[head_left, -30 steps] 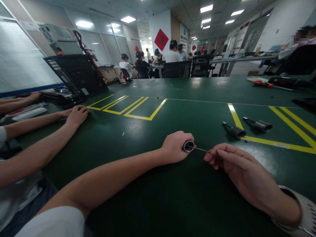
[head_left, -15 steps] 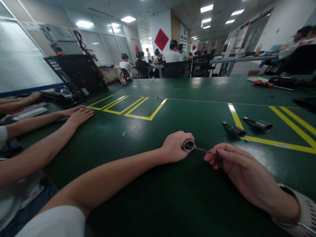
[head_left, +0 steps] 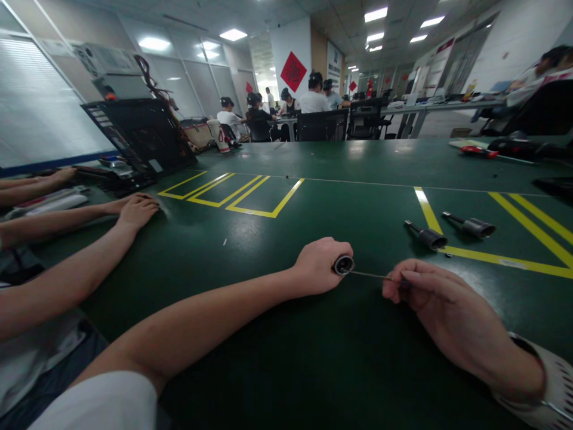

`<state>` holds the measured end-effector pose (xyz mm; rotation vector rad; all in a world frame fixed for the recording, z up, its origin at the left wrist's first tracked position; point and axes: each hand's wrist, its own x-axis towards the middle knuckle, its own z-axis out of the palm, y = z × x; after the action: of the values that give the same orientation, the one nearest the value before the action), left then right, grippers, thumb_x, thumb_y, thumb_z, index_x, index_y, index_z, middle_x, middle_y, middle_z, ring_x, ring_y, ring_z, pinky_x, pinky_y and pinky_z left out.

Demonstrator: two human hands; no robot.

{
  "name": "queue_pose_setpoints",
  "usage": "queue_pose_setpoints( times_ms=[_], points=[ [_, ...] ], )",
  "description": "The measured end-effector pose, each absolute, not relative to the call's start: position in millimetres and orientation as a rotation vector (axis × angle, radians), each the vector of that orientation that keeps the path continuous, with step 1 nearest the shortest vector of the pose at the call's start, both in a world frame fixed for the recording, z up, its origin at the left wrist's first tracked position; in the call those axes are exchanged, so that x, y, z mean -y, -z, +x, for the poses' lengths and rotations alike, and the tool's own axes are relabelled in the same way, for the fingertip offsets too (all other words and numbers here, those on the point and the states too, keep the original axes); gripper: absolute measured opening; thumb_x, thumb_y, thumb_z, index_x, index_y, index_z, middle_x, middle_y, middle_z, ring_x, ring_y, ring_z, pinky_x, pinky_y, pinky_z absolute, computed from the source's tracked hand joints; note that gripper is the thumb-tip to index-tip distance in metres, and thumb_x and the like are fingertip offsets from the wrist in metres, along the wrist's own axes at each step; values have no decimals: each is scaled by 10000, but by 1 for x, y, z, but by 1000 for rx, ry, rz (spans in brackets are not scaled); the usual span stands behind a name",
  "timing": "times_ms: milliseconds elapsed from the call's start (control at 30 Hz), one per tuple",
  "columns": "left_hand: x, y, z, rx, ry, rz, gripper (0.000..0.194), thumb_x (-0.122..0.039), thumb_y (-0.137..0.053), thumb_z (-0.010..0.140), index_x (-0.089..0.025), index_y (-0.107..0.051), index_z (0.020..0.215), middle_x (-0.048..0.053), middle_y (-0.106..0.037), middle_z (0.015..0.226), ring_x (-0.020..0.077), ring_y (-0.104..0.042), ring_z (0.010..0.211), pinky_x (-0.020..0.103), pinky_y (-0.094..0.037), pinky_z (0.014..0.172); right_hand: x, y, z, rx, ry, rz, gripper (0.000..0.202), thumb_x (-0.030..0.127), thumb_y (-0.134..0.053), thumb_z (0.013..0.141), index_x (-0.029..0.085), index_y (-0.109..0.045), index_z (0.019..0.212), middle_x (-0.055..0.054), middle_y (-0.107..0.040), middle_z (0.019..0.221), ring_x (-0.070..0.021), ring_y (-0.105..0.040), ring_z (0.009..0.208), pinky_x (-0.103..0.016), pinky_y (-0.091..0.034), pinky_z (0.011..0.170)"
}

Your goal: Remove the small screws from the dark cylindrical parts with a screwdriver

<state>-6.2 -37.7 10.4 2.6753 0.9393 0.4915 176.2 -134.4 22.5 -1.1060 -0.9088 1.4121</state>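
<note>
My left hand is closed round a hole saw, and only its dark, cup-like open end shows, facing right. In my right hand, a thin metal rod is pinched between thumb and fingers. The rod's far tip reaches into the mouth of the cup; whether it touches the inside cannot be seen. Fingers cover the rod's near end. To the upper right, two more dark hole saws with shanks, a nearer one and a farther one, lie on their sides on the green table.
Yellow tape marks boxes on the table. A tiny dark piece lies by the nearer hole saw. At left, another person's hands rest near a black machine part. A red-handled tool lies at the far right.
My right hand has shifted a little to the right with the rod, drawing some of it out of the cup. The neighbouring person's hands have moved slightly left.
</note>
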Motion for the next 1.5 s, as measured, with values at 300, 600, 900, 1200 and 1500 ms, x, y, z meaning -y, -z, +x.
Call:
queue_pose_setpoints(
  times_ms=[300, 600, 900, 1200, 1500],
  points=[
    [39, -12, -6, -910, -458, 2751, 34, -173, -563, 788, -176, -530, 795, 7, -590, 768, 147, -516, 732, 249, -353, 598, 134, -23, 177, 922, -1385, -1129, 143, 279, -609, 696, 188, -638, 590, -30, -599, 581, -161, -531, 594, -293, -411, 585],
    [41, -15, -4, -908, -419, 2781, 34, -174, -556, 794, -177, -523, 802, 13, -600, 784, 155, -519, 746, 264, -367, 623, 135, -24, 175, 967, -1347, -1195, 142, 289, -603, 663, 193, -614, 559, -24, -571, 522, -161, -504, 536, -297, -385, 534],
    [40, -13, -4, -941, -450, 2722, 40, -165, -559, 790, -176, -525, 809, 10, -587, 781, 148, -515, 737, 248, -363, 603, 137, -21, 178, 1015, -1321, -1155, 147, 288, -585, 703, 198, -633, 598, -25, -585, 563, -163, -514, 573, -296, -394, 561],
    [42, -13, -5, -960, -447, 2798, 42, -189, -554, 786, -183, -528, 818, 10, -597, 781, 154, -512, 736, 257, -350, 603, 150, -22, 171, 1734, -718, -1330, 152, 309, -495, 867, 247, -625, 817, -28, -623, 777, -196, -560, 732, -323, -426, 627],
    [44, -12, -3, -953, -469, 2966, 30, -180, -503, 808, -183, -533, 803, 4, -620, 774, 163, -496, 724, 279, -333, 613, 157, -27, 167, 2129, -314, -1171, 123, 182, -458, 874, 200, -579, 880, -53, -599, 837, -206, -523, 782, -375, -437, 671]
  ],
)
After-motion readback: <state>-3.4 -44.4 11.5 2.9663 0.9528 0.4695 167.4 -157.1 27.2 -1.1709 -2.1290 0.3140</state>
